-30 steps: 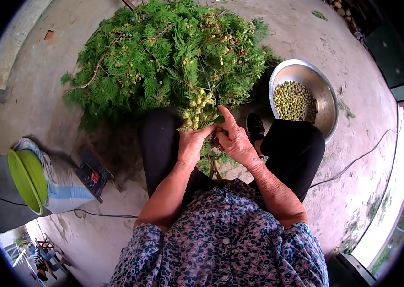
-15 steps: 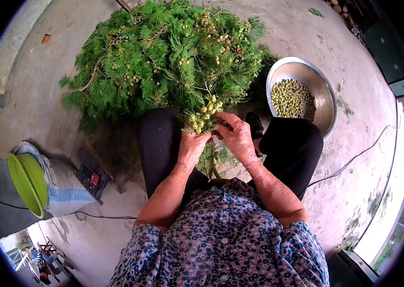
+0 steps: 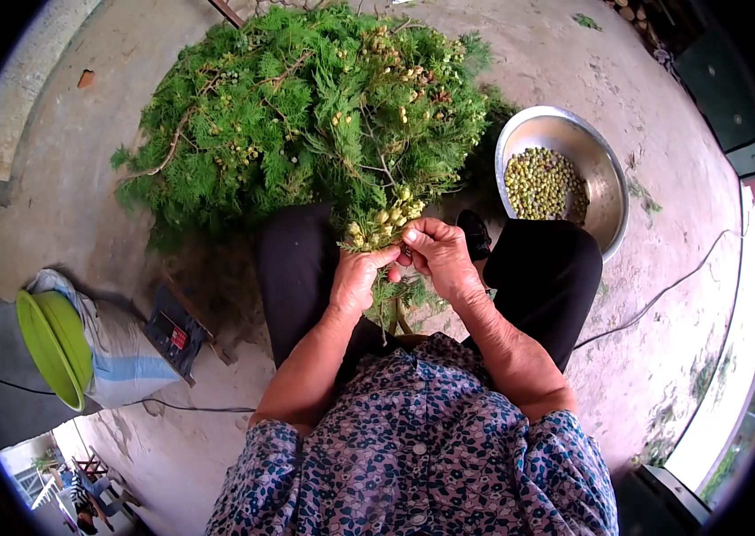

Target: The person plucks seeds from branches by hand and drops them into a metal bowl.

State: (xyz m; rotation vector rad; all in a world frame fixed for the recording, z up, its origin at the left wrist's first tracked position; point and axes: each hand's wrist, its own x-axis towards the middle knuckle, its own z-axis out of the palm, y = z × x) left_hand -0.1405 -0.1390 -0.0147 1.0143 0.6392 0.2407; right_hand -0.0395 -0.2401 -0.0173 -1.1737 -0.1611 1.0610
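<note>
Between my knees, my left hand (image 3: 358,278) is closed around a green conifer sprig (image 3: 383,223) that carries clusters of pale yellow-green cones. My right hand (image 3: 441,255) is beside it, thumb and fingers pinched together at the right side of the cones; whatever sits between those fingertips is too small to make out. Beyond my hands lies a large heap of cut conifer branches (image 3: 243,134), dotted with similar cones. To the right of the heap, a metal basin (image 3: 605,170) holds many loose greenish-yellow cones (image 3: 542,183).
On the left, a lime-green plastic basin (image 3: 51,344) leans on a white and blue sack (image 3: 132,357), near a dark dustpan-like object (image 3: 176,330). Thin cables (image 3: 663,299) run across the concrete floor (image 3: 645,357). A dark cabinet (image 3: 730,98) stands at far right.
My right hand's fingers have drawn into a tighter pinch, thumb now on top, slightly lower beside the cones. The cone-bearing sprig has shifted a little; my left hand keeps its hold.
</note>
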